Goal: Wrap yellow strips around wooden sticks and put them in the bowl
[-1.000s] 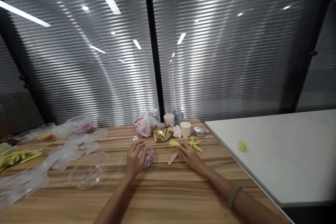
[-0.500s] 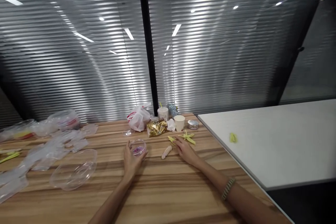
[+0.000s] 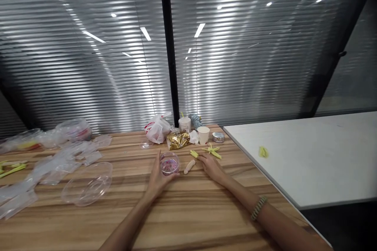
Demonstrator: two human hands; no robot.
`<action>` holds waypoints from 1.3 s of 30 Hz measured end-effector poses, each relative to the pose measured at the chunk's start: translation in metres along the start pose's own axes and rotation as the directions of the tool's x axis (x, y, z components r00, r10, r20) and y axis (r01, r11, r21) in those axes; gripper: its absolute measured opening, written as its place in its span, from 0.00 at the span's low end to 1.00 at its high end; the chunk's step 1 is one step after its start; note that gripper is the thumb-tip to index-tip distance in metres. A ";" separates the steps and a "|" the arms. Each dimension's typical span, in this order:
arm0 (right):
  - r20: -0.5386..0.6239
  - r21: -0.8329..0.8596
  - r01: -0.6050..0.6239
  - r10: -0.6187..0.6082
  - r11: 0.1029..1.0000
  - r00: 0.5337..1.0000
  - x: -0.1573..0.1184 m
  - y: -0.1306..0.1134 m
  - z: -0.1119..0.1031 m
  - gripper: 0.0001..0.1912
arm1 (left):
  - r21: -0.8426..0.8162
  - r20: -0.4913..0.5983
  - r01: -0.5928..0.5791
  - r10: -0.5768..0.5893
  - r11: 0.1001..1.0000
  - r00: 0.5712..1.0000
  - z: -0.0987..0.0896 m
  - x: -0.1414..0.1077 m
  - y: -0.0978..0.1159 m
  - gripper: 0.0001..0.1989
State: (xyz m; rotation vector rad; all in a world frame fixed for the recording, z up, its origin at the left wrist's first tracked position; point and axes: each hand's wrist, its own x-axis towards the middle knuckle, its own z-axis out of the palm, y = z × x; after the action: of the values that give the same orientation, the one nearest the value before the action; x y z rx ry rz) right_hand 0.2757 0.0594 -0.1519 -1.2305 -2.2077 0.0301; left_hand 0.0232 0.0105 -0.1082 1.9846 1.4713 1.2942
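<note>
My left hand [image 3: 159, 176] curves around a small clear round tub [image 3: 170, 164] on the wooden table, with thumb and fingers on opposite sides. Pink and purple bits lie inside the tub. Palm down, my right hand [image 3: 211, 166] has its fingers stretched out, their tips at a short yellow strip [image 3: 194, 154]. I cannot see any grip on that strip. Between the two hands lies a pale, finger-shaped piece [image 3: 190, 166]. More yellow strips [image 3: 212, 150], crossed over each other, sit just beyond my right hand.
Behind are a white plastic bag [image 3: 157, 129], a gold wrapper [image 3: 178, 140], a paper cup [image 3: 203, 135] and a silver round tin [image 3: 218, 137]. Clear plastic sheets [image 3: 59, 164] and a clear lid-like piece [image 3: 88, 188] lie left. A yellow piece [image 3: 263, 151] rests on the white table [image 3: 309, 164].
My left hand has moved right with the round tub, closer to the pale piece. My right hand stays beside the yellow strip. The view has shifted slightly.
</note>
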 end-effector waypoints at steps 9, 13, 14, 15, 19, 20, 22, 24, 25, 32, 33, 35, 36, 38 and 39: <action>0.008 -0.090 -0.068 0.069 0.994 0.998 0.000 -0.009 -0.010 0.19 | 0.281 0.003 -0.381 0.396 0.881 0.918 -0.004 -0.003 0.010 0.45; 0.013 -0.124 -0.120 0.123 0.985 0.992 0.001 -0.013 -0.013 0.19 | 0.358 -0.064 -0.491 0.546 0.794 0.835 -0.008 0.000 0.006 0.30; 0.019 -0.128 -0.122 0.125 0.984 0.992 0.001 -0.013 -0.014 0.19 | 0.363 -0.048 -0.491 0.542 0.792 0.839 -0.010 0.001 0.005 0.27; 0.023 -0.131 -0.118 0.122 0.984 0.992 0.001 -0.014 -0.014 0.18 | 0.365 -0.021 -0.481 0.524 0.797 0.852 -0.011 0.002 0.003 0.25; 0.022 -0.138 -0.102 0.106 0.985 0.994 0.000 -0.016 -0.017 0.19 | 0.388 0.075 -0.429 0.436 0.816 0.897 -0.014 0.005 -0.002 0.19; 0.026 -0.142 -0.100 0.105 0.985 0.994 0.000 -0.017 -0.018 0.20 | 0.400 0.072 -0.413 0.422 0.818 0.904 -0.014 0.005 -0.001 0.19; 0.034 -0.153 -0.106 0.113 0.983 0.993 0.000 -0.019 -0.019 0.20 | 0.417 0.057 -0.396 0.412 0.818 0.910 -0.014 0.006 0.001 0.18; 0.036 -0.169 -0.128 0.136 0.977 0.990 0.000 -0.021 -0.021 0.20 | 0.397 0.047 -0.417 0.436 0.817 0.899 -0.015 0.007 0.005 0.12; 0.034 -0.179 -0.147 0.155 0.973 0.987 0.000 -0.021 -0.021 0.20 | 0.380 0.044 -0.429 0.447 0.819 0.893 -0.016 0.007 0.007 0.08; 0.051 -0.236 -0.223 0.242 0.946 0.969 0.001 -0.023 -0.024 0.16 | 0.473 0.305 -0.389 0.267 0.790 0.914 -0.034 0.004 0.033 0.22; 0.051 -0.240 -0.222 0.241 0.945 0.969 0.001 -0.023 -0.024 0.16 | 0.474 0.367 -0.395 0.232 0.787 0.901 -0.036 0.004 0.038 0.22; 0.051 -0.243 -0.220 0.238 0.945 0.970 0.001 -0.024 -0.025 0.15 | 0.439 0.475 -0.437 0.211 0.785 0.854 -0.040 0.003 0.048 0.23; 0.049 -0.241 -0.219 0.238 0.945 0.970 0.001 -0.024 -0.025 0.15 | 0.429 0.511 -0.450 0.200 0.784 0.836 -0.041 0.003 0.051 0.23; 0.049 -0.235 -0.213 0.231 0.948 0.972 0.001 -0.025 -0.026 0.15 | 0.437 0.537 -0.447 0.173 0.781 0.826 -0.042 0.002 0.055 0.24; 0.051 -0.233 -0.208 0.226 0.950 0.973 0.001 -0.025 -0.027 0.16 | 0.452 0.534 -0.434 0.153 0.780 0.832 -0.042 0.002 0.056 0.24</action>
State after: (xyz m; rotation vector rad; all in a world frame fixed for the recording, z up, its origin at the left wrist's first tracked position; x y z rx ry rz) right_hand 0.2698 0.0386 -0.1217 -1.6205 -2.1757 -0.0898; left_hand 0.0207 -0.0197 -0.0447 2.7614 1.4094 0.3902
